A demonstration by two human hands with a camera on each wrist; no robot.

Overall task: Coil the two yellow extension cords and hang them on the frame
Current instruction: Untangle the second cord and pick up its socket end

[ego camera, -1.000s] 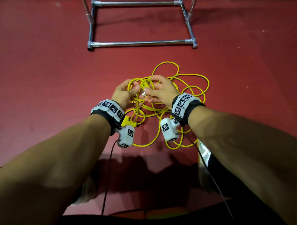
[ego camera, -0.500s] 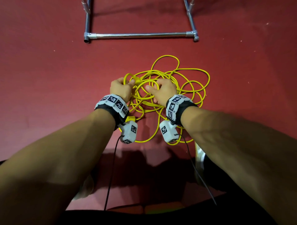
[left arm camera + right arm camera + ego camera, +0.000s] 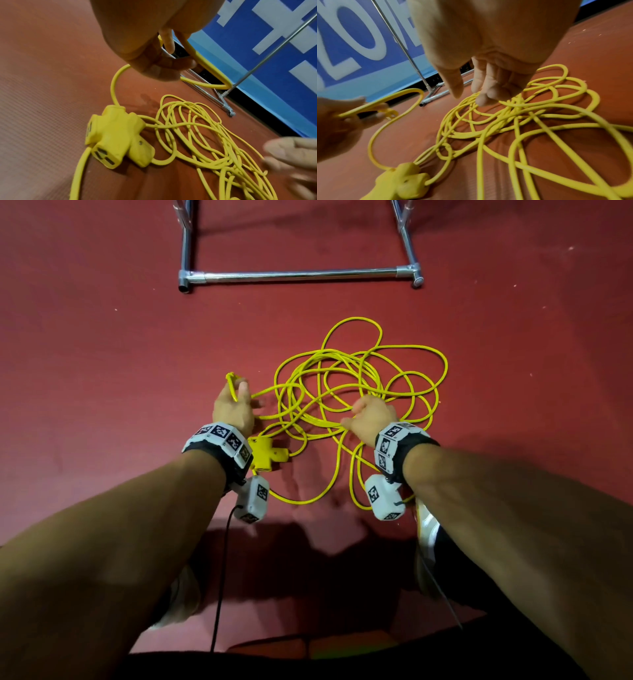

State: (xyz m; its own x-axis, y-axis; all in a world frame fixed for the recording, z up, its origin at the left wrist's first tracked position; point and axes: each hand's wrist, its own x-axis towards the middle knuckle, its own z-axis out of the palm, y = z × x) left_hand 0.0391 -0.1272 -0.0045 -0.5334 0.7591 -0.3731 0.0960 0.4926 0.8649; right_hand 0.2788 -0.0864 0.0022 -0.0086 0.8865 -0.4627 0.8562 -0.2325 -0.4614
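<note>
My left hand [image 3: 233, 409] pinches a smooth doubled bend of yellow cord [image 3: 363, 392] near its plug. Just below lies the blocky socket head [image 3: 265, 455] – on ribbed red matting [image 3: 102, 371]. My right hand [image 3: 371, 417] hangs loose-fingered over the tangle; chrome frame [image 3: 298, 274] beyond.

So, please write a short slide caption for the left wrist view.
Left hand grips a loop of yellow cord above the yellow multi-outlet block on the red floor.

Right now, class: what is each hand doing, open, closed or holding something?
Left hand: grips a folded loop of yellow cord.
Right hand: open, fingertips touching the tangled cord pile.
</note>
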